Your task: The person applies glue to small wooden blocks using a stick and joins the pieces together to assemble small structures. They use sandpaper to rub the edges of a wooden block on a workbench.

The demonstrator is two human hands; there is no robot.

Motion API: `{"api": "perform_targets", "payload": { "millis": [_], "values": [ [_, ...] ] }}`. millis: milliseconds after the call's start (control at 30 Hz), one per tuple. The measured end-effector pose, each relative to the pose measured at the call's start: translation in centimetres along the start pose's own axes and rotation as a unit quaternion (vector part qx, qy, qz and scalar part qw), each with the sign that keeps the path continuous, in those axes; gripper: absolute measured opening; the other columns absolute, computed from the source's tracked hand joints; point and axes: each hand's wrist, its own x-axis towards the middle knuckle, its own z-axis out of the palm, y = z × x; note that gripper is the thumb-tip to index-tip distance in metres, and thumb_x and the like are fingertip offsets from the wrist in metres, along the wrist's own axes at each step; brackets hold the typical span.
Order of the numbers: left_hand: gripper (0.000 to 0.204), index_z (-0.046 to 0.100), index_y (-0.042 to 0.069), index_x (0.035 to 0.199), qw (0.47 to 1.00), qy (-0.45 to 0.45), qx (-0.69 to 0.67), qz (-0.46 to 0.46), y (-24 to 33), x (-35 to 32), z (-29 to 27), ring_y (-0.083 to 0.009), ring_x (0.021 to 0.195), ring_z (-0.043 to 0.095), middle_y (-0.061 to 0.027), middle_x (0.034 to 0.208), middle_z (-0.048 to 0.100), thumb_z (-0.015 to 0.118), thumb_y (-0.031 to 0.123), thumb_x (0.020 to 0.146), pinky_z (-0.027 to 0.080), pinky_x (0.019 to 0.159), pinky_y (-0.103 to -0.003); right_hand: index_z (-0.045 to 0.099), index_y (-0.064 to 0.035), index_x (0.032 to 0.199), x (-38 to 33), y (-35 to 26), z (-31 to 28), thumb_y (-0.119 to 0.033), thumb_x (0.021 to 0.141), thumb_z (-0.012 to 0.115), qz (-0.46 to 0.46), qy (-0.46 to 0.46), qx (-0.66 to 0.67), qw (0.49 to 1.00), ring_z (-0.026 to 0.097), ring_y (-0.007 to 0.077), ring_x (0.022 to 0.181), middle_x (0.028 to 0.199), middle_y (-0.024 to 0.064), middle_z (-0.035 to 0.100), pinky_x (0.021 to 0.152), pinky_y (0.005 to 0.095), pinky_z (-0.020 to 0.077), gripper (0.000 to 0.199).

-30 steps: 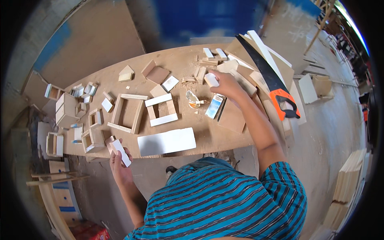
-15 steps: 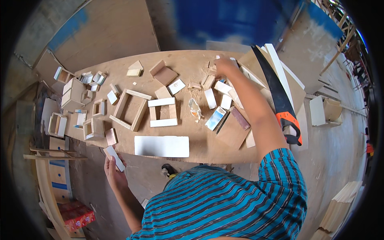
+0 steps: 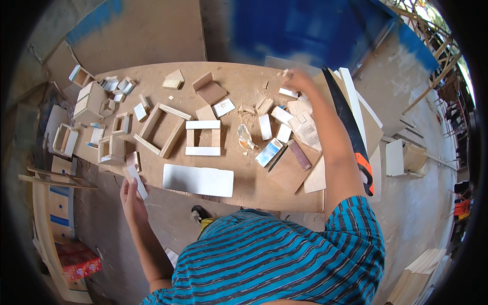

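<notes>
At the table's near left edge, my left hand (image 3: 133, 202) grips a small wood block (image 3: 136, 179) with a pale face and a white side. A brown-faced wood piece (image 3: 133, 161) lies right by the block's far end. My right hand (image 3: 300, 80) reaches across to the table's far side and is blurred. By its fingertips is a small pale bit (image 3: 286, 72); whether the fingers hold it, I cannot tell. Just below that hand lies a white-faced offcut (image 3: 288, 93), with more offcuts (image 3: 301, 107) nearer me.
A handsaw (image 3: 345, 112) with an orange and black handle lies at the right beside long white strips (image 3: 353, 99). Wooden frames (image 3: 162, 129), a white board (image 3: 198, 180) and several small box shapes (image 3: 112, 150) cover the table's left and middle. Sawdust surrounds the offcuts.
My left hand has moved a little left with the block. My right hand has shifted slightly right, off the small offcuts it covered. The whole view has turned a little.
</notes>
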Motion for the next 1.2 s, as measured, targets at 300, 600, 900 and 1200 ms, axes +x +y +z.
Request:
{"api": "perform_targets", "payload": {
  "millis": [300,600,900,1200],
  "values": [
    [0.029,0.062,0.003,0.107,0.92,-0.272,0.278,-0.046,0.3,9.0,10.8,-0.0082,0.063,0.053,-0.0006,0.076,0.058,0.059,0.024,0.086,0.042,0.057,-0.023,0.062,-0.0002,0.108,-3.6,4.5,-3.4,-0.021,0.076,0.074,0.035,-0.025,0.497,0.867,0.062,0.0139,0.085,0.097,0.0066,0.066,0.077,0.0263,0.0465,0.04],
    [0.044,0.062,0.005,0.108,0.777,-0.303,0.532,0.147,-8.5,15.6,21.8,-0.0343,0.078,0.064,-0.0171,0.089,0.067,0.069,0.034,0.076,0.05,0.071,-0.04,0.062,-0.0022,0.113,-9.2,3.0,-5.5,-0.016,0.072,0.079,-0.015,0.014,0.512,0.859,0.057,0.0095,0.086,0.094,0.0017,0.064,0.082,0.0239,0.0431,0.046],
    [0.097,0.034,0.005,0.142,0.853,-0.387,0.291,0.196,-1.8,14.6,26.9,-0.0307,0.129,0.04,-0.0208,0.136,0.045,0.079,0.046,0.066,0.032,0.106,-0.04,0.066,-0.001,0.107,-12.4,-4.7,-9.6,-0.026,0.068,0.079,-0.083,0.099,0.338,0.932,0.056,0.0118,0.082,0.088,0.0039,0.064,0.078,0.0267,0.043,0.048],
    [0.077,0.037,0.009,0.136,0.9,-0.392,0.008,0.191,3.6,12.3,31.0,-0.015,0.099,0.059,-0.0052,0.112,0.058,0.074,0.005,0.068,0.051,0.082,-0.029,0.068,-0.0019,0.091,-8.1,-15.2,-10.6,-0.038,0.076,0.073,-0.189,0.003,0.368,0.91,0.056,0.0104,0.069,0.076,0.0019,0.063,0.067,0.0234,0.044,0.039]
  ]
}}
